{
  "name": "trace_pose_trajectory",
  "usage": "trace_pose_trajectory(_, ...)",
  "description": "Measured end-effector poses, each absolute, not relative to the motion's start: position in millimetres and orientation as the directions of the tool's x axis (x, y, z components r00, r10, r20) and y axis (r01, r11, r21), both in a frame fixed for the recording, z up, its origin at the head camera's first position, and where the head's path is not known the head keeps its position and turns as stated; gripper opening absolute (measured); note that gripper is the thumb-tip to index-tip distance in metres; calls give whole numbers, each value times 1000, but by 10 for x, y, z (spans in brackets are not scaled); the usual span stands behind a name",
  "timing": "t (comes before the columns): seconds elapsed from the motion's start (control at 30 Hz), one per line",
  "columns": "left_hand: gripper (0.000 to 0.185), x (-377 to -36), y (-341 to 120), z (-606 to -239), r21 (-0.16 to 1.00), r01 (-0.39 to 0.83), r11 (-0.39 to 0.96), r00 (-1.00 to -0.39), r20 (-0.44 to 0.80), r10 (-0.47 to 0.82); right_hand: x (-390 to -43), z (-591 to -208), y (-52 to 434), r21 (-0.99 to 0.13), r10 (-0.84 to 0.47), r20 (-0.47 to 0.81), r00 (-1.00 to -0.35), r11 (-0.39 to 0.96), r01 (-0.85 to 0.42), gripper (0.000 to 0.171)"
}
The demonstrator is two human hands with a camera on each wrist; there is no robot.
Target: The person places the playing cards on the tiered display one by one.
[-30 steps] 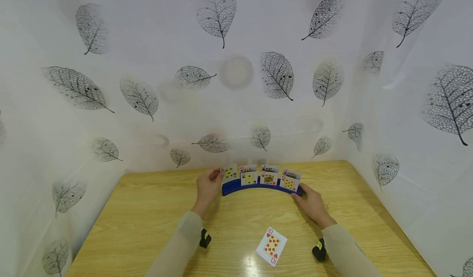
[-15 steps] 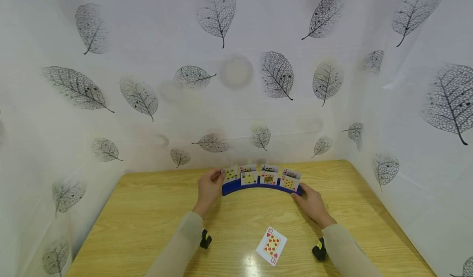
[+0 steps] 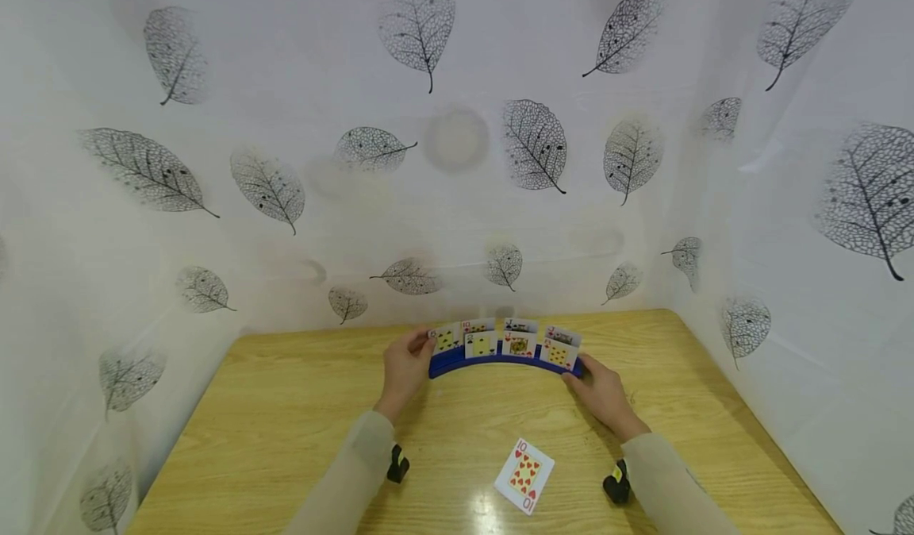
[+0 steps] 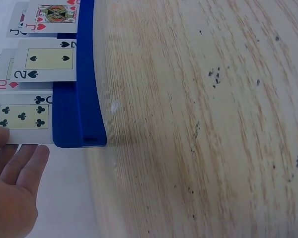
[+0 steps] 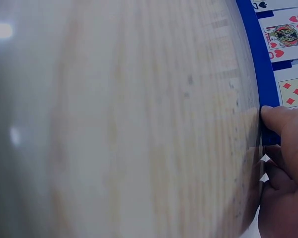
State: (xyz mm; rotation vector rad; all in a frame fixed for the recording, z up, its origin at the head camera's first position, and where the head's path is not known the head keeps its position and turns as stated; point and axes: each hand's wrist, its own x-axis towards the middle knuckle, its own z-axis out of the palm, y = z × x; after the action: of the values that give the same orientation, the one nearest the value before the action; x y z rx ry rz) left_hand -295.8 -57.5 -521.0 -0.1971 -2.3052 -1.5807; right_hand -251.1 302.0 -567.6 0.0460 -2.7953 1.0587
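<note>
My left hand (image 3: 405, 370) pinches the left edge of a clubs card (image 4: 22, 119) between thumb and fingers. That card stands in the back row of a curved blue card holder (image 3: 457, 365), at its left end. My right hand (image 3: 601, 392) grips the holder's right end, its thumb (image 5: 275, 118) pressed on the front side. In the front row are a two of spades (image 4: 49, 60), a jack of hearts (image 3: 519, 345) and a diamonds card (image 3: 559, 355). Behind them stand a ten of diamonds (image 3: 478, 326) and two jacks, partly hidden.
A loose ten of hearts (image 3: 524, 476) lies face up on the wooden table (image 3: 286, 424), between my forearms. Small black devices (image 3: 617, 483) show beside both sleeves. A white leaf-print curtain (image 3: 457, 217) hangs behind the table and along both sides.
My left hand has shifted slightly right and the clubs card has come down a little into the holder's back row. The right hand and the holder have stayed in place.
</note>
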Motion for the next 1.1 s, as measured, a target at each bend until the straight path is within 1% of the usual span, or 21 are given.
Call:
trace_pose_trajectory(0.17,22,-2939,-582,-5204,887,298,352,-939,338,-56,-2513,-5670,3023,-660,22,141,-990,747,-77,54)
trace_pose_trajectory(0.33,32,-2908,-605,-5176,909,275,315,-953,300,-35,-2518,-5662,3031,-662,21,132,-991,746,-72,55)
trace_pose_trajectory(0.4,36,-2892,-618,-5169,905,282,318,-951,307,-32,-2517,-5659,3033,-662,21,133,-991,746,-73,55)
trace_pose_trajectory(0.5,40,-2855,-643,-5164,878,324,353,-934,355,-25,-2516,-5661,3038,-656,15,138,-990,751,-80,55)
trace_pose_trajectory(0.57,40,-2826,-658,-5163,849,358,388,-916,400,-30,-2514,-5663,3039,-653,15,139,-990,753,-81,55)
trace_pose_trajectory(0.63,38,-2797,-670,-5161,809,411,419,-883,467,-36,-2510,-5664,3039,-654,14,138,-990,753,-80,55)
trace_pose_trajectory(0.73,30,-2755,-677,-5155,739,491,461,-818,573,-46,-2506,-5663,3038,-658,14,139,-990,749,-82,55)
trace_pose_trajectory(0.8,25,-2718,-669,-5151,687,550,475,-771,636,-28,-2505,-5664,3035,-663,15,142,-990,744,-83,55)
trace_pose_trajectory(0.87,22,-2671,-650,-5155,632,606,484,-727,686,14,-2506,-5668,3032,-663,15,150,-988,743,-90,55)
trace_pose_trajectory(1.0,26,-2553,-576,-5181,535,708,461,-658,736,157,-2515,-5675,3036,-660,15,155,-988,746,-92,54)
trace_pose_trajectory(1.1,33,-2450,-514,-5202,539,731,418,-668,691,276,-2516,-5671,3043,-663,14,147,-989,743,-89,54)
